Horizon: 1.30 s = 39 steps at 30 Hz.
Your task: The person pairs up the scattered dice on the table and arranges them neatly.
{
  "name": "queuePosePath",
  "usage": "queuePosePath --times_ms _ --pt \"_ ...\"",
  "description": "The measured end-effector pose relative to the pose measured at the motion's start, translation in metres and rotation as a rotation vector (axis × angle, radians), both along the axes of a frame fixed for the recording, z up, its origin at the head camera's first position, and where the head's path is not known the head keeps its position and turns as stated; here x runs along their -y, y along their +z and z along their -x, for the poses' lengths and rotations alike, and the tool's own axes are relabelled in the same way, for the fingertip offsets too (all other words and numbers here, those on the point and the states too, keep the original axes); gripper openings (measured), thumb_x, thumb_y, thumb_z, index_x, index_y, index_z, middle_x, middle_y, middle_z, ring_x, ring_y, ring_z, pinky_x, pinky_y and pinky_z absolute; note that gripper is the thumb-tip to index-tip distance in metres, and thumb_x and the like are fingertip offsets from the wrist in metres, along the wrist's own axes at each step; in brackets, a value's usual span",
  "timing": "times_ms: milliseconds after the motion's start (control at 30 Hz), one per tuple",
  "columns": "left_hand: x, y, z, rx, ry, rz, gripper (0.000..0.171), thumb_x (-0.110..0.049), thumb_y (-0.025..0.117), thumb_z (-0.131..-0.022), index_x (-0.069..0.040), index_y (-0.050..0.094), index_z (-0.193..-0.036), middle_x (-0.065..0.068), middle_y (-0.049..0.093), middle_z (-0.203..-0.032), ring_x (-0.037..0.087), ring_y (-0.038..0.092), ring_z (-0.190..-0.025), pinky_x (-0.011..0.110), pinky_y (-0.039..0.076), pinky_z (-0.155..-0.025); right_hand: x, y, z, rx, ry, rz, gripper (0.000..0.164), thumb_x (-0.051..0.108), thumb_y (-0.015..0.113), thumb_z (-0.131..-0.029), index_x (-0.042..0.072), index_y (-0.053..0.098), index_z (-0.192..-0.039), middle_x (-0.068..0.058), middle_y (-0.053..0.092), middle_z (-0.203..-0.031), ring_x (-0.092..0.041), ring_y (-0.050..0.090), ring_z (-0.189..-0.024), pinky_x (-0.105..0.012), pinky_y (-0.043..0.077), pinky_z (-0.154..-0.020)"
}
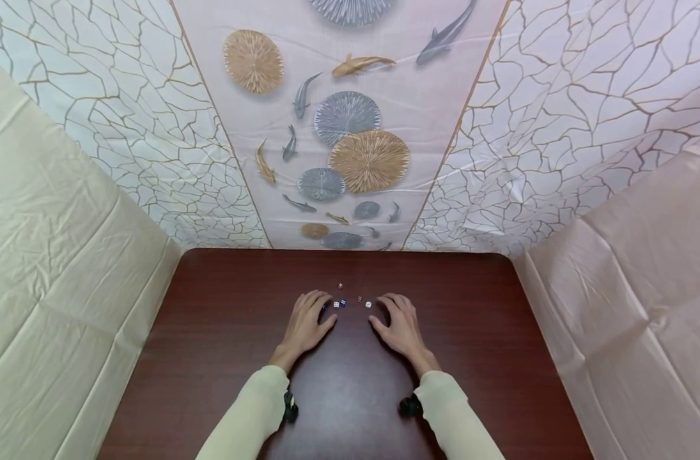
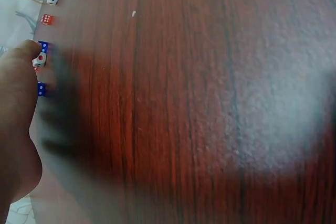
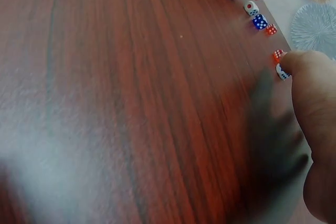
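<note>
Dice (image 1: pixel 342 303), 6 total, lie between left hand (image 1: pixel 306 324) and right hand (image 1: pixel 403 326).

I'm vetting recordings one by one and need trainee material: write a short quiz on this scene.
1. How many dice lie on the table?
2. True or false: the left hand and right hand are apart, with some dice between them.
3. Which colour is the die highest in the head view: A white, B blue, C red?

Key: 1. Six. 2. True. 3. C, a red die.
</note>
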State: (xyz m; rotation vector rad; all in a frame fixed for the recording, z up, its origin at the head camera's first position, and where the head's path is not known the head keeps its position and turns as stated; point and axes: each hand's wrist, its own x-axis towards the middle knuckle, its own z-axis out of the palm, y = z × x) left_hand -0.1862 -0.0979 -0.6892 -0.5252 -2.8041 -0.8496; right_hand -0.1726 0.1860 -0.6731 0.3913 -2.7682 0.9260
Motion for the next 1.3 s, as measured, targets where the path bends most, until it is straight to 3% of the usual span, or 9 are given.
queuePosePath --times_ms 300,567,733,1100,1300 --pt "-0.006 -0.003 0.005 -0.072 0.003 -0.048 0.038 -0.026 0.087 -0.101 -0.010 0.077 -0.134 0.013 0.076 -0.141 0.038 0.066 -0.142 0.068 0.042 -0.129 0.008 0.000 0.010 -0.037 -0.016 -0.004 0.035 0.022 0.091 -0.097 0.007 0.081 -0.126 -0.018 0.075 -0.136 -0.044 0.063 -0.134 -0.068 0.046 -0.116" --pt "-0.011 0.002 0.008 -0.057 0.001 -0.061 0.032 -0.022 0.088 -0.099 -0.010 0.081 -0.127 0.012 0.079 -0.133 0.038 0.068 -0.137 0.071 0.043 -0.128 0.013 -0.001 0.014 0.004 -0.035 0.000 0.031 0.020 0.091 -0.097 0.006 0.082 -0.122 -0.017 0.075 -0.131 -0.042 0.062 -0.129 -0.063 0.046 -0.114" --pt "-0.013 0.001 0.009 -0.064 0.023 -0.076 0.028 -0.019 0.090 -0.097 -0.009 0.083 -0.122 0.011 0.080 -0.127 0.038 0.070 -0.132 0.069 0.047 -0.123 0.015 -0.001 0.015 -0.025 -0.043 -0.003 0.027 0.017 0.091 -0.096 0.005 0.083 -0.118 -0.016 0.076 -0.126 -0.042 0.064 -0.124 -0.063 0.047 -0.110" --pt "-0.014 0.002 0.009 -0.052 0.041 -0.081 0.025 -0.019 0.090 -0.097 -0.009 0.084 -0.119 0.009 0.080 -0.126 0.037 0.070 -0.129 0.063 0.050 -0.119 0.013 -0.031 0.025 -0.130 -0.046 0.073 0.022 0.019 0.091 -0.092 0.008 0.083 -0.110 -0.013 0.073 -0.117 -0.040 0.061 -0.116 -0.063 0.042 -0.106" --pt "-0.015 0.003 0.008 -0.060 0.057 -0.084 0.023 -0.018 0.090 -0.097 -0.009 0.084 -0.117 0.009 0.080 -0.126 0.038 0.070 -0.129 0.066 0.048 -0.120 0.018 -0.015 0.021 -0.080 -0.057 0.059 0.022 0.017 0.091 -0.093 0.005 0.084 -0.111 -0.015 0.073 -0.119 -0.042 0.061 -0.119 -0.066 0.042 -0.110"
